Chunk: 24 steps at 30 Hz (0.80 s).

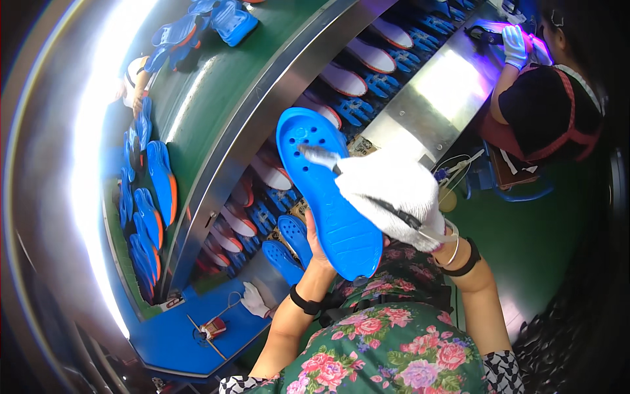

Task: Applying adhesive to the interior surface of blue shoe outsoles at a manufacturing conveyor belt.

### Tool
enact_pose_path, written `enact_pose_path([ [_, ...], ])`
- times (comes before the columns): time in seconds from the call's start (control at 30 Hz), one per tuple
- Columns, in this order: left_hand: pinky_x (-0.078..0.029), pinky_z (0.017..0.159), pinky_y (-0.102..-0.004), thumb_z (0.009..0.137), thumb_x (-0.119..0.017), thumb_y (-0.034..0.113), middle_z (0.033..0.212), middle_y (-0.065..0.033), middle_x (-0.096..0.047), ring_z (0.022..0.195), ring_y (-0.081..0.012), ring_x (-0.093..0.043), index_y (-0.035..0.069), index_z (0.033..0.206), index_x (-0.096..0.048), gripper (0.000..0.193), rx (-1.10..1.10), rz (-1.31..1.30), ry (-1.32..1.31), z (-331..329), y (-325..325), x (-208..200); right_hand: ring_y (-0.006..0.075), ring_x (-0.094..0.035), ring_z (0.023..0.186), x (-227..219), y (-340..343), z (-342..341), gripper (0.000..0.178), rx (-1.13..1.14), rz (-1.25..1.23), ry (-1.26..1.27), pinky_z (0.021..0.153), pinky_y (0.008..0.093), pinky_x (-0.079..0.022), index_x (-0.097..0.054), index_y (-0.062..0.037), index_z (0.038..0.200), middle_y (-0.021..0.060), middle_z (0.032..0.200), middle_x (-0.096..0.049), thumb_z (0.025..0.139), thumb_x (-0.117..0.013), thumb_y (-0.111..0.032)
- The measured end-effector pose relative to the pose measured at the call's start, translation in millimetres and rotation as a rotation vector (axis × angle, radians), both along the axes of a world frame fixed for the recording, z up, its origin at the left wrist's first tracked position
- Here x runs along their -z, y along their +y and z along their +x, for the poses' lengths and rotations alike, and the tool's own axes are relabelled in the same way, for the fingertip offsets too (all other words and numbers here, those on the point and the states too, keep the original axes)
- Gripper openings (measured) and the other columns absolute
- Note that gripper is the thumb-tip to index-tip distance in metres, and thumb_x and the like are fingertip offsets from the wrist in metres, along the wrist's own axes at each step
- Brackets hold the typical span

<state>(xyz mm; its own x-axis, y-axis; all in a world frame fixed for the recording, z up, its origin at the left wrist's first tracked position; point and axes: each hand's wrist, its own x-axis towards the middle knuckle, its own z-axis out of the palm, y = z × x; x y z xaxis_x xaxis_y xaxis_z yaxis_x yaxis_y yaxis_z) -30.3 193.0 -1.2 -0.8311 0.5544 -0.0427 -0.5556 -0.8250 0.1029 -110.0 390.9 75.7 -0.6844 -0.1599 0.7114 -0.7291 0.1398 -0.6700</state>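
A long blue shoe footbed (331,217), with several round holes at its toe end, is tilted up in front of my body. My bare left hand (317,241) grips it from the left edge and underneath; most of those fingers are hidden behind it. Over its right side, my right hand (390,190) in a white knitted glove is closed around a slim dark-handled tool, which looks like a brush. The brush's greyish tip (318,155) lies over the holes at the toe end. Part of the handle is covered by the glove.
Beyond a metal rail (262,98), a green conveyor belt (203,98) carries several blue-and-orange shoes (161,177). Pale soles (344,80) and blue straps line the nearer track. A blue table (177,341) holds a white glove (254,300). A co-worker (545,98) sits at right.
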Motion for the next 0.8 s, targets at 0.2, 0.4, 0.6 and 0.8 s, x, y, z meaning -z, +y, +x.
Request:
enact_pose_path([
  [0.2, -0.036, 0.118, -0.0606, 0.095, -0.056, 0.065, 0.158, -0.0197, -0.041, 0.142, -0.0398, -0.045, 0.012, 0.161, -0.026, 0.090, -0.029, -0.583, -0.078, 15.9, -21.4, 7.9, 0.0299, -0.071, 0.094, -4.1, -12.2, -2.6, 0.036, 0.026, 0.040, 0.135, 0.081, 0.0388, -0.058, -0.075, -0.0019, 0.114, 0.0121, 0.106, -0.075, 0.078, -0.075, -0.001],
  [0.4, -0.032, 0.119, -0.0619, 0.096, -0.052, 0.067, 0.161, -0.0182, -0.038, 0.144, -0.0407, -0.042, 0.013, 0.161, -0.028, 0.088, -0.098, 0.182, -0.131, 12.1, -16.7, 26.5, 0.0276, -0.072, 0.087, -9.0, -13.2, 15.5, 0.021, -0.118, -0.112, -0.223, 0.077, 0.0362, -0.057, -0.077, -0.0027, 0.098, 0.0140, 0.101, -0.076, 0.077, -0.078, -0.001],
  [0.6, -0.039, 0.116, -0.0575, 0.097, -0.052, 0.068, 0.154, -0.0165, -0.048, 0.140, -0.0365, -0.049, 0.013, 0.159, -0.032, 0.085, -0.112, -0.192, -0.117, 3.6, -25.0, 25.7, 0.0284, -0.071, 0.093, -2.0, -23.6, 20.0, 0.034, -0.008, 0.098, 0.053, 0.080, 0.0375, -0.057, -0.078, -0.0063, 0.110, 0.0118, 0.106, -0.076, 0.076, -0.076, -0.002],
  [0.8, -0.034, 0.119, -0.0550, 0.097, -0.046, 0.073, 0.157, -0.0134, -0.045, 0.141, -0.0351, -0.046, 0.013, 0.159, -0.034, 0.087, -0.143, 0.221, 0.074, -14.3, -21.0, 21.3, 0.0274, -0.073, 0.090, -0.2, -23.2, 16.2, 0.017, 0.036, -0.213, -0.228, 0.083, 0.0377, -0.056, -0.076, -0.0029, 0.094, 0.0153, 0.100, -0.076, 0.078, -0.076, 0.000],
])
